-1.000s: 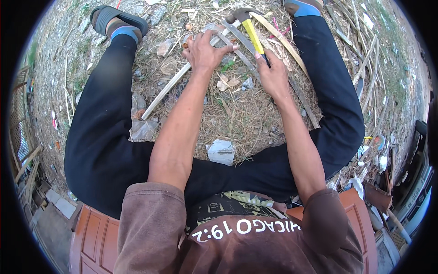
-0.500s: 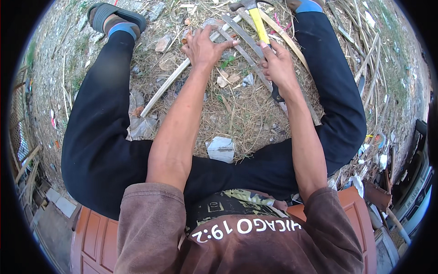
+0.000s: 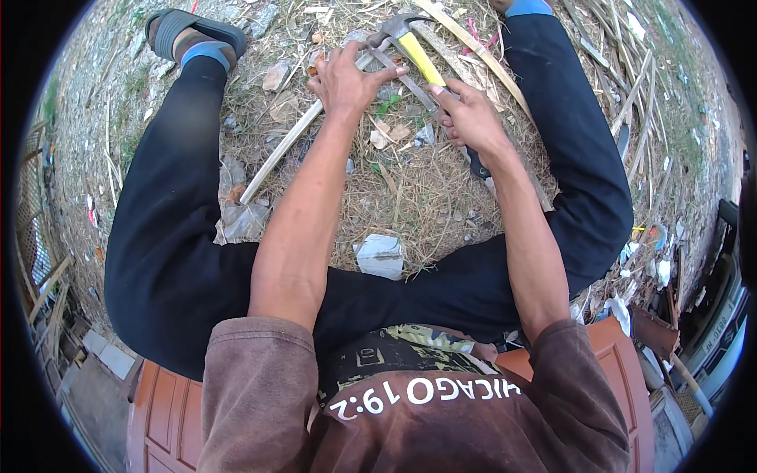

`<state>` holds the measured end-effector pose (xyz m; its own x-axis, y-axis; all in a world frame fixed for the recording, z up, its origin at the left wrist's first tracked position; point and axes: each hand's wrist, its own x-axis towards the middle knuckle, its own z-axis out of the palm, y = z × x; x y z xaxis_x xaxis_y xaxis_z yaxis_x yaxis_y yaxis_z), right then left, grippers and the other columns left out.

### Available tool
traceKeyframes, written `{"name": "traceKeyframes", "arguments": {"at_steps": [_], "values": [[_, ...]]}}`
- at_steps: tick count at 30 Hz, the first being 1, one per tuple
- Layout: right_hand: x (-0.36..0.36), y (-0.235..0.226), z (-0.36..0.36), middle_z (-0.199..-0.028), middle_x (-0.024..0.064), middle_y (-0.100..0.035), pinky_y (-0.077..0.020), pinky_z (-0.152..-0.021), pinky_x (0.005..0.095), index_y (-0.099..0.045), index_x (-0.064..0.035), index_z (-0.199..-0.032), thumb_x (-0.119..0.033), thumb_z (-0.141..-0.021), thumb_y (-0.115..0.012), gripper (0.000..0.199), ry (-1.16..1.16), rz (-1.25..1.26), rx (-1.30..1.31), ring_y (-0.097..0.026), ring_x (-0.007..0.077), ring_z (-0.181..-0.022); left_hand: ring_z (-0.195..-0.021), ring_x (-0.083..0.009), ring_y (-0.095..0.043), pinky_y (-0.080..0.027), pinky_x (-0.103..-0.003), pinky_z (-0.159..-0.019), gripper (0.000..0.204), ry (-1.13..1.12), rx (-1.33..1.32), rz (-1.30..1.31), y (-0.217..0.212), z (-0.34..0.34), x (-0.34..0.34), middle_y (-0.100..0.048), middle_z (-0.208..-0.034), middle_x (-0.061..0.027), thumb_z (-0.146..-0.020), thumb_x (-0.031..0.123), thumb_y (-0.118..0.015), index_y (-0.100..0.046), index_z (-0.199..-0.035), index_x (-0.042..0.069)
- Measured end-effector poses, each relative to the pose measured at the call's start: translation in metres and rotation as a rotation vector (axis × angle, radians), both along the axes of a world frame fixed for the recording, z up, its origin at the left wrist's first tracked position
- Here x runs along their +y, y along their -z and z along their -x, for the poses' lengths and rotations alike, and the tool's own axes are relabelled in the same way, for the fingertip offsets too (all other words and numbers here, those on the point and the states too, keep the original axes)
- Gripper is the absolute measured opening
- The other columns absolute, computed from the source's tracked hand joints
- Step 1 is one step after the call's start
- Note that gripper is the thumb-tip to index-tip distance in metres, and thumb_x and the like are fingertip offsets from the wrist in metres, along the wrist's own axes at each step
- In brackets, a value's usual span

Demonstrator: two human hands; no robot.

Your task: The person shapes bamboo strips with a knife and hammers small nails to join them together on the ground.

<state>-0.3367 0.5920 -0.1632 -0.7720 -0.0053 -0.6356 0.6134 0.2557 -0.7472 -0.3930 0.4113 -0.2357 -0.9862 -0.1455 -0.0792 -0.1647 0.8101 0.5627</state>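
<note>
I sit on the ground with my legs in black trousers spread apart. My right hand [image 3: 471, 120] grips a claw hammer [image 3: 412, 43] by its yellow handle; the metal head lies at the far end, close to my left fingertips. My left hand [image 3: 348, 79] presses flat on a thin grey wooden slat [image 3: 288, 146] that runs diagonally across dry grass. A second narrow strip [image 3: 410, 83] lies under the hammer handle between both hands.
Dry grass, leaves and scraps cover the ground. A crumpled white piece [image 3: 380, 255] lies between my thighs. Several bamboo strips [image 3: 473, 51] and sticks lie at the upper right. My sandalled left foot [image 3: 188, 35] is at upper left. An orange panel [image 3: 162, 422] is beneath me.
Both hands shifted slightly toward the far side, and the hammer head swung left toward my left fingers. The left hand stays pressed on the slat.
</note>
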Motion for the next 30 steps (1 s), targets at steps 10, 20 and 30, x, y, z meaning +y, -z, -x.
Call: {"name": "traceKeyframes", "arguments": {"at_steps": [10, 20, 30], "values": [[-0.008, -0.005, -0.020, -0.071, 0.0203, -0.065, -0.0458, -0.056, 0.0483, -0.058, -0.0065, -0.117, -0.026, -0.098, -0.056, 0.027, -0.092, -0.460, 0.563, -0.064, 0.0384, -0.059, -0.128, -0.0332, -0.042, -0.029, -0.055, -0.103, 0.083, -0.009, -0.014, 0.019, 0.001, 0.000, -0.001, -0.061, -0.124, -0.0093, -0.054, 0.064, -0.086, -0.065, -0.122, 0.020], [-0.009, 0.008, -0.035, -0.084, 0.0217, -0.068, -0.0506, -0.059, 0.0515, -0.059, -0.0133, -0.117, -0.025, -0.095, -0.060, 0.025, -0.185, -0.659, 0.733, -0.066, 0.0433, -0.070, -0.134, -0.0367, -0.036, -0.028, -0.056, -0.102, 0.082, 0.010, -0.026, -0.012, 0.005, 0.004, 0.000, -0.061, -0.124, -0.0105, -0.054, 0.064, -0.086, -0.065, -0.120, 0.019], [-0.005, 0.022, -0.035, -0.086, 0.0207, -0.069, -0.0519, -0.060, 0.0493, -0.059, -0.0101, -0.117, -0.024, -0.096, -0.060, 0.026, -0.211, -0.685, 0.755, -0.067, 0.0413, -0.074, -0.131, -0.0335, -0.040, -0.029, -0.054, -0.102, 0.083, 0.013, -0.039, -0.026, 0.003, 0.002, -0.001, -0.062, -0.123, -0.0100, -0.053, 0.066, -0.086, -0.065, -0.121, 0.022]]}}
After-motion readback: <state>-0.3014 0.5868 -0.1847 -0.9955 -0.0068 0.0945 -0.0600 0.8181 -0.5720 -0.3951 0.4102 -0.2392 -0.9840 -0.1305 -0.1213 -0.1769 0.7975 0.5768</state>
